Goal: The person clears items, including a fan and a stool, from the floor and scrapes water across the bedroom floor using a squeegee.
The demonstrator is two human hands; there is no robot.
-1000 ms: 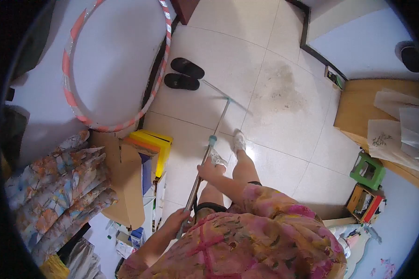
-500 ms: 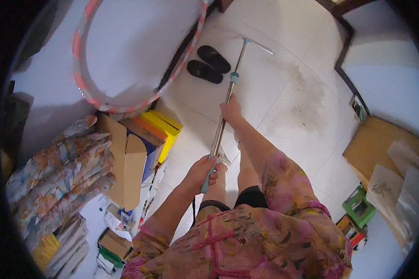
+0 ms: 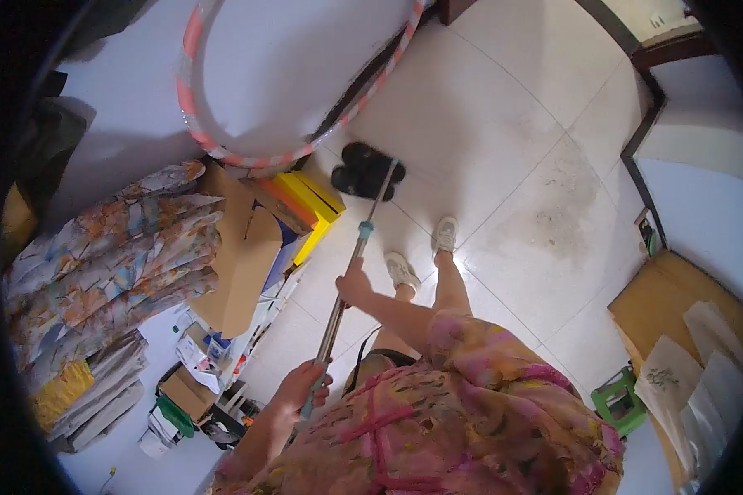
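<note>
My left hand (image 3: 305,388) is wrapped round the pale blue grip at the lower end of a floor squeegee (image 3: 335,318). Higher up, my right hand (image 3: 354,285) clasps its metal pole, below the blue collar. The pole slants away from me across the floor. Its far end lies over a pair of black slippers (image 3: 357,173), which look blurred and close together. The squeegee's blade is hard to make out against them; I cannot tell whether it touches them.
A pink and white hoop (image 3: 191,99) leans at the left wall. Below it are a yellow box (image 3: 318,206), an opened cardboard box (image 3: 243,256) and patterned fabric (image 3: 115,272). Dark stains (image 3: 553,223) mark the tiles. At right are a cardboard sheet (image 3: 677,301) and a green stool (image 3: 619,402).
The squeegee's far end has come back toward me and left, onto the slippers. These now lie nearer the yellow box. Both hands keep their hold, and my shoes have come into view.
</note>
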